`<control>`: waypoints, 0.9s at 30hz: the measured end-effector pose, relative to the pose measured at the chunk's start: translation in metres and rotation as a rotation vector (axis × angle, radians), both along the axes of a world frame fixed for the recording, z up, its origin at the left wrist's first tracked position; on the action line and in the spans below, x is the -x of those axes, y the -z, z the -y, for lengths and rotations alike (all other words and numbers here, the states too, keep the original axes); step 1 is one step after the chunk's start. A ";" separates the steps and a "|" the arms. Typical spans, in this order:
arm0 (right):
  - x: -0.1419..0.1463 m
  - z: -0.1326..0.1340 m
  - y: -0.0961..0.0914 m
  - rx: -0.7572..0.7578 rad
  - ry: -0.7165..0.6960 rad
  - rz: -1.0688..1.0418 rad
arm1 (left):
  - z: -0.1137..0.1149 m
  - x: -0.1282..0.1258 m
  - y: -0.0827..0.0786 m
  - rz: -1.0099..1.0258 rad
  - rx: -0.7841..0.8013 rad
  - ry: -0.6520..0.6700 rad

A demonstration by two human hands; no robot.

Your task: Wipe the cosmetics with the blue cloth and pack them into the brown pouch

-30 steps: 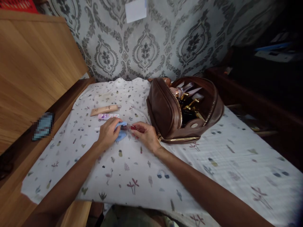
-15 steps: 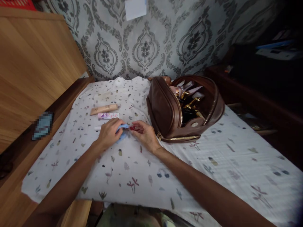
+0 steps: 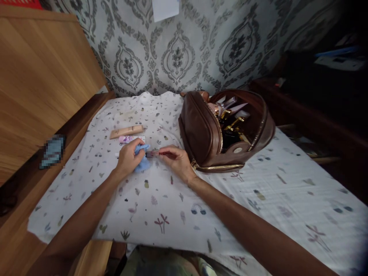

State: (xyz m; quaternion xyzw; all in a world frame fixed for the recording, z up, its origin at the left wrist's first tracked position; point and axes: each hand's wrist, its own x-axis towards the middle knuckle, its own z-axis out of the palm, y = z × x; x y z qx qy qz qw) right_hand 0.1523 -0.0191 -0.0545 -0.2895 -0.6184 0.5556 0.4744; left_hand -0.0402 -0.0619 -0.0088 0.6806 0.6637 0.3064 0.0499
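Observation:
My left hand (image 3: 128,158) is closed around a crumpled light blue cloth (image 3: 143,163). In a pinch between thumb and fingers, my right hand (image 3: 178,164) has a slim, clear-and-reddish tube (image 3: 153,153), like a lip gloss. The tube's left end meets the cloth, and both hands are just above the patterned sheet. Behind my left hand lie a beige squeeze tube (image 3: 126,132) and a pink-and-white tube (image 3: 125,139), the latter partly covered by my fingers. A white stick-like item (image 3: 116,155) pokes out beside the left hand, mostly hidden.
A brown cosmetic bag (image 3: 201,128) stands unzipped right of my hands, filled with bottles and gold-trimmed cosmetics. White printed cloth (image 3: 172,207) covers the table. A wooden panel (image 3: 48,65) rises on the left, patterned wallpaper (image 3: 178,61) behind.
My left hand has shifted slightly left with the blue cloth, which now hangs looser. More of the reddish tube shows between the hands. The right hand has barely moved.

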 end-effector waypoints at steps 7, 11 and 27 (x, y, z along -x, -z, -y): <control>0.001 -0.003 0.007 -0.036 -0.023 0.021 | 0.008 -0.021 0.003 -0.162 -0.173 0.360; 0.002 -0.004 0.010 0.004 -0.013 0.024 | 0.007 -0.017 0.003 -0.293 -0.129 0.316; 0.009 0.016 -0.015 0.662 -0.023 -0.460 | 0.004 -0.026 0.017 0.912 0.030 0.175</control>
